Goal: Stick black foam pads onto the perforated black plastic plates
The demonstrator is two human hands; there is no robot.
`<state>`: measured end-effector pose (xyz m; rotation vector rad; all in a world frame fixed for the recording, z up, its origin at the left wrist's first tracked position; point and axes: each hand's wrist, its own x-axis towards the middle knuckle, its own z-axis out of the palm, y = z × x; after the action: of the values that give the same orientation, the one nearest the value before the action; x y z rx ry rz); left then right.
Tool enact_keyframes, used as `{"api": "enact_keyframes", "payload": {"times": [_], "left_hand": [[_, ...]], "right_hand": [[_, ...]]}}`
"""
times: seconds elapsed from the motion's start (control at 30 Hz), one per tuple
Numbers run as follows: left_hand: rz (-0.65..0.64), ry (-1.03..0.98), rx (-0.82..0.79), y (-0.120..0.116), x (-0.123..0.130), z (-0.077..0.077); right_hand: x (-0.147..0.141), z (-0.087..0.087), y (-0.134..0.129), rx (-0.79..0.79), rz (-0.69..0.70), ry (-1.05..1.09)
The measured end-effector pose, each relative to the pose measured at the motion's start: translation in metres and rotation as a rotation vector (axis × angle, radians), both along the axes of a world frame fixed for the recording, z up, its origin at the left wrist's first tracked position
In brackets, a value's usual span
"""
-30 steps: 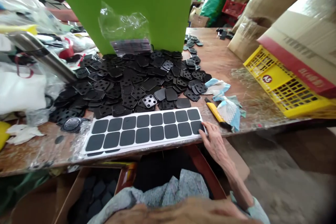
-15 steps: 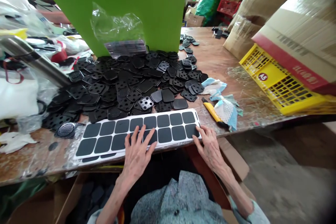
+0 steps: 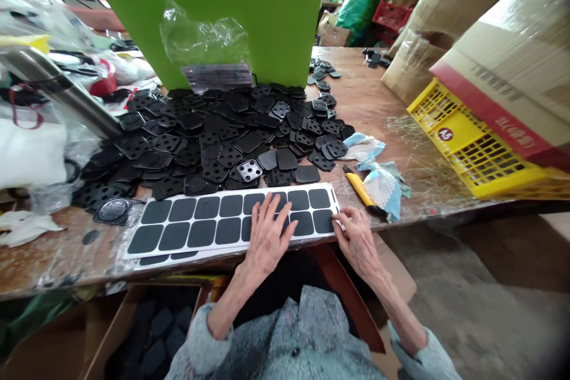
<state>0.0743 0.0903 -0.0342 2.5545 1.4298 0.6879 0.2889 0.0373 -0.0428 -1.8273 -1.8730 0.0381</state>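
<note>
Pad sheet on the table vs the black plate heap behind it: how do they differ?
Order: the pad sheet has its dark squares in two neat rows; the plate heap is jumbled and overlapping.
Surface: the pad sheet's visible squares look plain; many pieces in the plate heap show holes or ridges.
Backing: white shows between the pad sheet's squares; none shows in the plate heap.
Shared: mostly dark, round-cornered pieces.

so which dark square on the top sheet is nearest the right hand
The rightmost square of the near row: the right hand is at its edge, while the others lie farther off.
</note>
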Motion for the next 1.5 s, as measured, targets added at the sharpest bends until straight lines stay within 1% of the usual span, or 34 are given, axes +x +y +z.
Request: {"api": "enact_keyframes", "payload": {"times": [0.1, 0.17, 0.23, 0.37, 0.43, 0.47, 0.53, 0.67, 0.77, 0.83, 0.9, 1.07, 1.33, 1.5], "left_hand": [[-0.048, 0.017, -0.010, 0.004, 0.011, -0.005], [-0.045, 0.031, 0.002, 0.005, 0.013, -0.010], [-0.033, 0.040, 0.016, 0.004, 0.014, -0.012], [-0.022, 0.045, 0.020, 0.002, 0.014, -0.013], [-0.019, 0.045, 0.014, 0.002, 0.013, -0.012], [-0.017, 0.044, 0.012, 0.002, 0.013, -0.011], [-0.014, 0.041, 0.012, 0.002, 0.013, -0.011], [-0.021, 0.026, -0.001, 0.003, 0.015, -0.007], [-0.032, 0.023, -0.033, 0.006, 0.020, -0.003], [-0.060, 0.025, -0.046, 0.008, 0.025, -0.003], [-0.083, 0.027, -0.047, 0.010, 0.028, -0.005], [-0.078, 0.030, -0.027, 0.010, 0.030, -0.012], [-0.060, 0.027, -0.023, 0.009, 0.030, -0.014], [-0.073, 0.016, -0.035, 0.010, 0.029, -0.013]], "right_hand": [[0.000, 0.015, 0.013, -0.050, 0.092, 0.125], [0.000, 0.023, 0.031, -0.068, 0.148, 0.170], [-0.002, 0.027, 0.058, -0.057, 0.202, 0.137], [-0.011, 0.027, 0.116, -0.038, 0.288, 0.024], [-0.015, 0.028, 0.132, -0.048, 0.312, 0.014], [-0.015, 0.030, 0.134, -0.057, 0.327, 0.018], [-0.010, 0.033, 0.126, -0.089, 0.372, 0.021], [0.004, 0.034, 0.079, -0.196, 0.477, 0.081], [0.010, 0.028, 0.051, -0.211, 0.457, 0.096], [0.009, 0.023, 0.043, -0.195, 0.422, 0.046], [0.007, 0.019, 0.043, -0.191, 0.407, -0.015], [0.003, 0.017, 0.051, -0.208, 0.416, -0.141], [0.008, 0.012, 0.073, -0.266, 0.540, -0.071], [0.008, 0.014, 0.073, -0.267, 0.537, -0.080]]}}
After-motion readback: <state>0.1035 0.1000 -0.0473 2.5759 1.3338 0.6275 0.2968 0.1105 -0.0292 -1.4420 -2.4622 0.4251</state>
